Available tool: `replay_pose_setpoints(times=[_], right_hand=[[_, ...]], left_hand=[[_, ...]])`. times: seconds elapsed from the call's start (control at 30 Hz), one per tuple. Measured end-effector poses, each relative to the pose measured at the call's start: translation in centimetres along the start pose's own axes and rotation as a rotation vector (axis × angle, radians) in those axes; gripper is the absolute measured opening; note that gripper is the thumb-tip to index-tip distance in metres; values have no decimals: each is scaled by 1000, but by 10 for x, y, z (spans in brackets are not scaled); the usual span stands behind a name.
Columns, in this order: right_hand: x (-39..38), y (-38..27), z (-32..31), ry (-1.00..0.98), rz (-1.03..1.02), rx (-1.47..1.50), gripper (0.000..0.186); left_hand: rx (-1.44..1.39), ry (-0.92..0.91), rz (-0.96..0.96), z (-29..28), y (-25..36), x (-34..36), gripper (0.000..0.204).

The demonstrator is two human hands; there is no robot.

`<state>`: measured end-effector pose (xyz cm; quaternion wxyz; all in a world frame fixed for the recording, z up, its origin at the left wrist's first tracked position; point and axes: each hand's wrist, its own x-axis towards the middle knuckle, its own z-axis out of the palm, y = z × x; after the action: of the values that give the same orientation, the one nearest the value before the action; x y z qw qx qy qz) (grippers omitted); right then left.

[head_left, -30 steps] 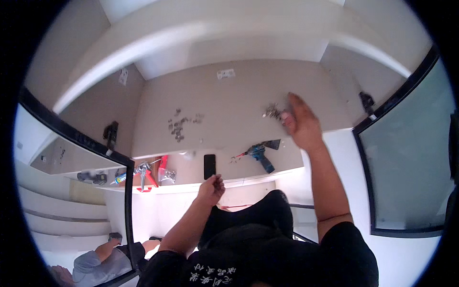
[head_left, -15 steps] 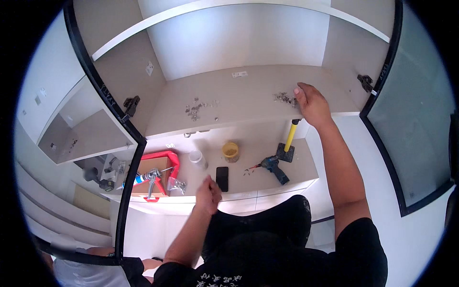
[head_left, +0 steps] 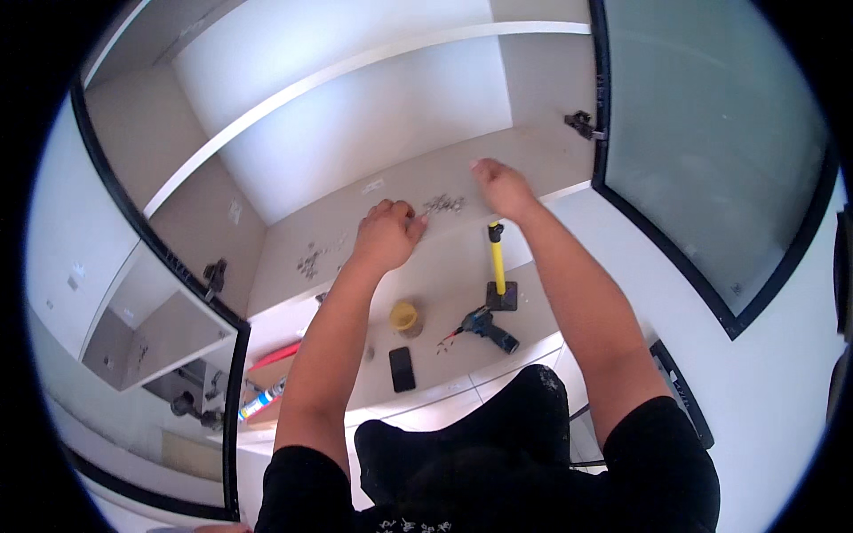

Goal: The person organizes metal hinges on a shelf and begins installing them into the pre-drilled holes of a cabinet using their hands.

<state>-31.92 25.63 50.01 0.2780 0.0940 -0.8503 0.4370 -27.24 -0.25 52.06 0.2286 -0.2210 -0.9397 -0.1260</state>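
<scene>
Both my arms reach up to the cabinet's lower shelf (head_left: 542,147). My left hand (head_left: 389,235) is over its front edge, fingers bent and slightly apart, thumb held off; nothing shows in it. Just right of those fingers lies a pile of small metal fittings (head_left: 444,204). My right hand (head_left: 504,190) is to the right of that pile with the fingers drawn together; whatever they may hold is hidden. Further left on the shelf lies a second scatter of small metal pieces (head_left: 309,262).
Black-framed glass doors (head_left: 711,160) hang open on both sides. On the counter below are a yellow-rimmed tub (head_left: 406,318), a phone (head_left: 402,369), a cordless drill (head_left: 490,329), a yellow-handled tool with a black square base (head_left: 498,262) and a caulking gun (head_left: 262,400).
My left hand has risen from above the counter to the shelf beside the metal fittings. My right hand has drawn its fingers together. The view has swung to the right.
</scene>
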Motion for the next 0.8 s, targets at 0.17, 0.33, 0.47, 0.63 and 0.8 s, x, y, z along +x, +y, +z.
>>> replay_pose_setpoints(times=[0.17,0.33,0.47,0.63,0.8], right_hand=[[-9,-22,-4,-102,94,22,61],[-9,-20,-13,-150,112,41,65],[-14,-14,-7,-116,13,-44,60],[-10,-17,-11,-184,-44,-101,68],[-14,-47,9,-392,-171,-360,91]], left_hand=[[-135,41,32,22,-33,-6,55],[-147,152,50,6,-8,-29,63],[27,273,123,16,6,-53,62],[74,255,430,42,2,-112,58],[-156,135,313,55,-43,-208,57]])
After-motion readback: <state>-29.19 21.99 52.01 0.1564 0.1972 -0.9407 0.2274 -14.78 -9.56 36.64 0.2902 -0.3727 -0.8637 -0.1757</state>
